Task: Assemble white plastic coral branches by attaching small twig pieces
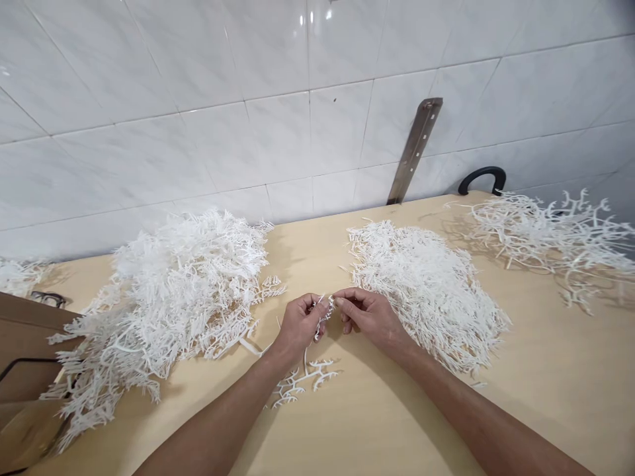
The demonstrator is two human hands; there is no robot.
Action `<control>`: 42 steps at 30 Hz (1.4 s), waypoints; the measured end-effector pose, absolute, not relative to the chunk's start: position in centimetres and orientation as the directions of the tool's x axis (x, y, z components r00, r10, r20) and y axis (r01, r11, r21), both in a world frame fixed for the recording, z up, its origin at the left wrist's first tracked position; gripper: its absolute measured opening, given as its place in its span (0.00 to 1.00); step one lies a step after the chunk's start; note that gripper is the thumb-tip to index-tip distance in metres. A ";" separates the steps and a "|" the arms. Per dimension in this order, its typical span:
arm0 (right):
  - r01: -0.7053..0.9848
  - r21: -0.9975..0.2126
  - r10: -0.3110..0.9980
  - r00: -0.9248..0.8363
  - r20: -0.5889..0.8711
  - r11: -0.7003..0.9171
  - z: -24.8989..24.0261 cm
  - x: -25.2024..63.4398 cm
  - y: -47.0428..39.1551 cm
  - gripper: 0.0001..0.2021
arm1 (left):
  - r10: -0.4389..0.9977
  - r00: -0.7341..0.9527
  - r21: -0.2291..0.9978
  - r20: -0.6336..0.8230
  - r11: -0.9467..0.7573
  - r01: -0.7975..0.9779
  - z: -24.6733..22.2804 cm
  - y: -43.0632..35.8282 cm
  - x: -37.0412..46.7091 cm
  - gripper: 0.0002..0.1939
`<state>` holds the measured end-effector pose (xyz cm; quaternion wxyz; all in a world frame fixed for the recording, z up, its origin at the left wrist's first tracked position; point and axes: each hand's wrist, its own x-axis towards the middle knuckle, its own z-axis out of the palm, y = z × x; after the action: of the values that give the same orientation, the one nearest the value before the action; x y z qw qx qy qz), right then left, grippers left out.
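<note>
My left hand is closed on a white branched plastic sprue, whose small prongs stick out between thumb and fingers. Right beside it, my right hand pinches at the sprue's tip with thumb and forefinger; whatever small bit lies in that pinch is mostly hidden. Below my left wrist, a white branching piece shows over the tabletop, and I cannot tell if it joins the held sprue. A tall heap of similar branched sprues spreads to the left. Nearer my right hand lies a pile of small loose white sticks.
Bare, tangled white runners lie at the far right of the wooden table. Behind them is a black curved handle. A metal strip leans on the tiled wall. A cardboard box and glasses are at left.
</note>
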<state>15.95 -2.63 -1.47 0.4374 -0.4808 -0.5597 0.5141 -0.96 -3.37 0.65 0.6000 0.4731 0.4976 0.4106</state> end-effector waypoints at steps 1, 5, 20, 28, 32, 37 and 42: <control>0.094 -0.995 0.988 -0.156 0.001 0.016 -1.6 15.9 -2.6 0.18 | 0.963 0.169 0.976 -0.211 0.217 -0.016 0.5 -3.3 -1.0 0.22; 0.112 -0.993 0.987 -0.157 0.022 0.040 -1.9 15.7 -2.7 0.16 | 0.959 0.176 0.974 -0.223 0.227 -0.008 0.1 -3.2 -1.0 0.22; 0.107 -0.993 0.981 -0.191 0.026 0.047 -2.1 15.9 -2.8 0.17 | 0.952 0.203 0.973 -0.229 0.230 0.021 0.9 -3.1 -1.0 0.22; 0.109 -0.988 0.982 -0.168 0.087 0.106 -1.5 15.3 -3.1 0.15 | 0.934 0.248 0.965 -0.255 0.263 0.003 1.1 -3.1 -1.0 0.21; 0.136 -0.988 0.988 -0.141 0.057 0.076 -1.4 15.0 -3.2 0.14 | 0.941 0.224 0.966 -0.254 0.258 0.012 0.5 -3.0 -0.9 0.22; 0.165 -0.984 0.992 -0.121 0.041 0.060 -1.9 14.8 -3.1 0.13 | 0.937 0.235 0.966 -0.258 0.255 0.045 0.4 -3.0 -0.8 0.23; 0.222 -0.973 0.996 -0.075 0.046 0.062 -2.2 14.4 -3.1 0.10 | 0.945 0.202 0.966 -0.259 0.249 0.072 0.5 -2.9 -0.7 0.21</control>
<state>14.40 -3.07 -2.24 0.4361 -0.5218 -0.5836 0.4437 -0.71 -2.95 0.53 0.5986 0.4925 0.5161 0.3645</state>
